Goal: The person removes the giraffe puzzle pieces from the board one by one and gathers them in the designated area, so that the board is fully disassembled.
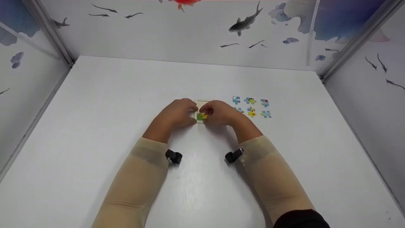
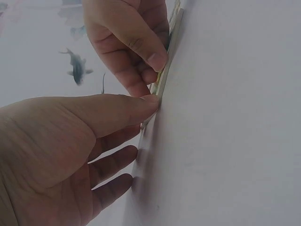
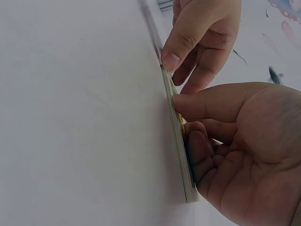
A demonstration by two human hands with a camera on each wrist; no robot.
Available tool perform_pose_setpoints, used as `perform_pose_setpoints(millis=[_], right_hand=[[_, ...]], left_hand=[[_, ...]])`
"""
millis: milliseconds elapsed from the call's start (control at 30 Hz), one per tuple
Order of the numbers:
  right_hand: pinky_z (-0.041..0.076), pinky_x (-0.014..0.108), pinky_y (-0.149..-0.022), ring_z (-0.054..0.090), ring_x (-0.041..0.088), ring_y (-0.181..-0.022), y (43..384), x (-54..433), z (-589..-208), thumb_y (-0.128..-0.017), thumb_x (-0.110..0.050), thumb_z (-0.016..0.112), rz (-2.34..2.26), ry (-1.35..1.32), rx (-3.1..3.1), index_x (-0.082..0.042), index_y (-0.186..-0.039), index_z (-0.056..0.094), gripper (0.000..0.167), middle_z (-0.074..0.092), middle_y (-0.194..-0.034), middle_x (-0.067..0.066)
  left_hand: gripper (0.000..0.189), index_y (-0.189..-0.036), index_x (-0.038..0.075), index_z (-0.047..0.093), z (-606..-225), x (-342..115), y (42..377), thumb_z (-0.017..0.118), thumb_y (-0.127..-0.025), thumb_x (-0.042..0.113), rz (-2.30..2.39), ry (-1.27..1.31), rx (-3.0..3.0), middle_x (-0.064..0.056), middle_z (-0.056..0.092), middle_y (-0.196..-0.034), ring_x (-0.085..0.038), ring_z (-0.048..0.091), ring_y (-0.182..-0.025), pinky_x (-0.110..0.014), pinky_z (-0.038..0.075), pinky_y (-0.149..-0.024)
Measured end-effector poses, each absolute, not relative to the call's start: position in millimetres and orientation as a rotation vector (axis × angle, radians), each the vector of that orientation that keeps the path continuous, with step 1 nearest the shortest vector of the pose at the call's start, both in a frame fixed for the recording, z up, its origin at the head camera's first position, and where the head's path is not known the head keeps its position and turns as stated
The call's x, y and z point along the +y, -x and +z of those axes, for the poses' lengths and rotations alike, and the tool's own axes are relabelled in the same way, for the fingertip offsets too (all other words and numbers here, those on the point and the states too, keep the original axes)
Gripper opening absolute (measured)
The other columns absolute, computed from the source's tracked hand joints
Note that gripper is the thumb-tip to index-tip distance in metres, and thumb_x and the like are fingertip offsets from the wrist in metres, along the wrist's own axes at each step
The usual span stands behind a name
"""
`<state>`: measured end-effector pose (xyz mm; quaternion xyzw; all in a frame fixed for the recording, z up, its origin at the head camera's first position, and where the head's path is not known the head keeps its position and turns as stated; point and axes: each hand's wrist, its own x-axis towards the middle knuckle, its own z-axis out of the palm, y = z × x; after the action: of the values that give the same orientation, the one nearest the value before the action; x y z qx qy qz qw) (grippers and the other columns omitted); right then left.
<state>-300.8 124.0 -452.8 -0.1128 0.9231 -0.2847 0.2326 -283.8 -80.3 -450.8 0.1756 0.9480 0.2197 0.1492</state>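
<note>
Hands [image 1: 182, 112] [image 1: 221, 112] at board [image 3: 182, 160], edge-on from wrists

The tan-fabric-sleeved left forearm [image 1: 128, 180] and tan-fabric-sleeved right forearm [image 1: 278, 174] extend forward and converge. The bare left wrist [image 1: 156, 130] and bare right wrist [image 1: 248, 129] angle inward. The bare left hand [image 1: 179, 111] faces the bare right hand [image 1: 221, 112], fingertips near each other. The left thumb [image 2: 122, 113] is extended; the other left fingers are spread and slightly bent. The right thumb [image 3: 211, 104] is extended in a pinch, with the adjacent fingers curled toward the palm.
</note>
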Motion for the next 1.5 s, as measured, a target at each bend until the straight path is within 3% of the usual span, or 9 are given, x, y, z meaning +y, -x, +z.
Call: perform_pose_setpoints(millis=[367,667,1033,1500], right_hand=[[0.052,0.036,-0.092,0.057,0.024,-0.106,301,128,-459,-0.088,-0.001,0.079,-1.010,0.330,2.489,-0.018,-0.120,0.063,0.039,0.062,-0.112,0.005],[0.052,0.033,-0.088,0.059,0.021,-0.103,302,134,-459,-0.103,-0.012,0.067,-1.072,0.325,2.480,-0.022,-0.117,0.069,0.017,0.066,-0.109,0.003],[0.054,0.031,-0.080,0.061,0.021,-0.100,303,140,-457,-0.104,-0.014,0.063,-1.126,0.293,2.469,-0.022,-0.121,0.067,0.019,0.065,-0.108,0.004],[0.063,0.031,-0.090,0.070,0.021,-0.104,302,176,-439,-0.105,-0.016,0.067,-1.231,0.248,2.422,-0.020,-0.123,0.073,0.020,0.066,-0.113,0.008]], left_hand=[[0.050,-0.146,0.011,0.066,-453,-82,284,0.074,-0.098,0.024,0.632,-0.563,2.742,-0.006,0.057,-0.159,-0.029,0.049,-0.153,-0.046,0.037,-0.130],[0.051,-0.146,0.012,0.066,-452,-82,284,0.074,-0.099,0.026,0.607,-0.546,2.736,-0.005,0.057,-0.159,-0.028,0.047,-0.154,-0.046,0.036,-0.130],[0.051,-0.146,0.011,0.066,-451,-82,284,0.075,-0.098,0.025,0.610,-0.553,2.738,-0.006,0.057,-0.159,-0.029,0.047,-0.154,-0.046,0.036,-0.131],[0.053,-0.148,0.013,0.064,-450,-81,282,0.075,-0.098,0.025,0.659,-0.478,2.708,-0.003,0.053,-0.163,-0.028,0.042,-0.158,-0.046,0.032,-0.133]])
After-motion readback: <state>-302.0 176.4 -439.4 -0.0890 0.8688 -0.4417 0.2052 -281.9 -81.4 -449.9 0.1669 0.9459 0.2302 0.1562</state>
